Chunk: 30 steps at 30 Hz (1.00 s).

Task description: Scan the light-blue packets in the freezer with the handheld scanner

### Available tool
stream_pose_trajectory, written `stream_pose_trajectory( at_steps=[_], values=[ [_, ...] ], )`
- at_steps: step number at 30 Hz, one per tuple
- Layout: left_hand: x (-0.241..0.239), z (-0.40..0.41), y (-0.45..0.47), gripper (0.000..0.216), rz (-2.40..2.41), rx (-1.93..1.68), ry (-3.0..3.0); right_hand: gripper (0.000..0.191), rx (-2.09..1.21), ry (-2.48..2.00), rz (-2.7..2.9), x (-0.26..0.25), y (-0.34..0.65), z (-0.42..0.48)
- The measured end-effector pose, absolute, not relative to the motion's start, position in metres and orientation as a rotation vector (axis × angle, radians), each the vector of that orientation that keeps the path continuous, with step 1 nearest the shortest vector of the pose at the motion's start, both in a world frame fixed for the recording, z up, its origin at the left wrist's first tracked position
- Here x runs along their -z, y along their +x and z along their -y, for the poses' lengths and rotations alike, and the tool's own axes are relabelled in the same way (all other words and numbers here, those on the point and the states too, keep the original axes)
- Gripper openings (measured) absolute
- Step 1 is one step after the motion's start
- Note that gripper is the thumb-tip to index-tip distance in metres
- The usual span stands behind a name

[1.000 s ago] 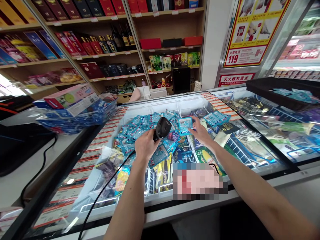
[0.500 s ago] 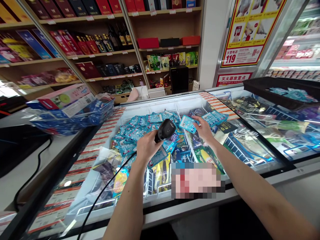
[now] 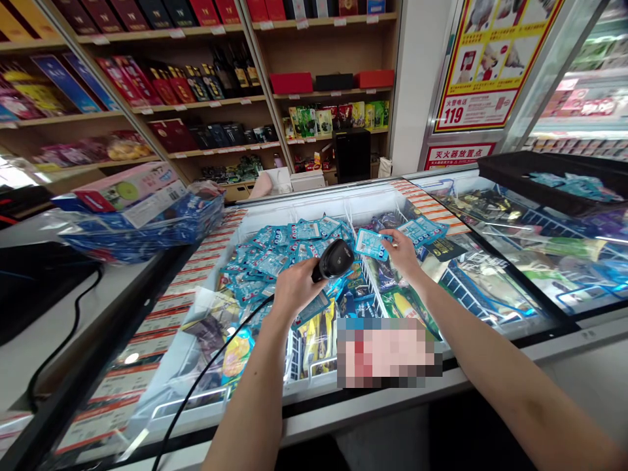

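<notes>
A black barcode scanner [image 3: 335, 260] with a cable trailing toward me is gripped by my left hand [image 3: 295, 286], its head pointing away to the right. My right hand [image 3: 401, 252] pinches a light-blue packet [image 3: 371, 244] by its right edge, with the printed side up. The packet is a little to the right of the scanner's head, apart from it. Both hands are over the glass top of a chest freezer. Below and left of the scanner spreads a heap of similar blue packets [image 3: 267, 258]; a few more [image 3: 422, 229] lie just beyond my right hand.
Ice-cream packs in wire baskets show through the freezer glass [image 3: 471, 281]. A dark tray [image 3: 510, 171] with blue packets stands at the right. Boxes in blue plastic [image 3: 132, 222] sit at the left. Shelves of goods [image 3: 196, 104] line the back; a blurred patch [image 3: 387, 353] covers the front.
My left hand has moved the scanner slightly to the right and toward me. The blue packet in my right hand has tilted a little and shifted slightly right.
</notes>
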<state>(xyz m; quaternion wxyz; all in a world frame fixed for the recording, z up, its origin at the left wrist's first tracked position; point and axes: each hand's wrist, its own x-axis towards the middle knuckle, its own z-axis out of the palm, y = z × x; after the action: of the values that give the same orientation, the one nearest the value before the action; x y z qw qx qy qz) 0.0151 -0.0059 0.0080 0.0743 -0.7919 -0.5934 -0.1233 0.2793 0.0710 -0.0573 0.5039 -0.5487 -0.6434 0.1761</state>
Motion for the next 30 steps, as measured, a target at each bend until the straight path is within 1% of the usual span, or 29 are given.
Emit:
stream_pose_trajectory(
  at_steps=[10,30],
  values=[
    [-0.0041,0.0044,0.0134,0.025,1.740,0.375,-2.390,0.030,-0.508,-1.255,1.491,0.0626,0.2812,-0.0762],
    [-0.0023,0.0037,0.0134,0.024,1.715,0.370,-2.406,0.029,-0.529,-1.230,1.473,0.0610,0.2809,-0.0749]
  ],
)
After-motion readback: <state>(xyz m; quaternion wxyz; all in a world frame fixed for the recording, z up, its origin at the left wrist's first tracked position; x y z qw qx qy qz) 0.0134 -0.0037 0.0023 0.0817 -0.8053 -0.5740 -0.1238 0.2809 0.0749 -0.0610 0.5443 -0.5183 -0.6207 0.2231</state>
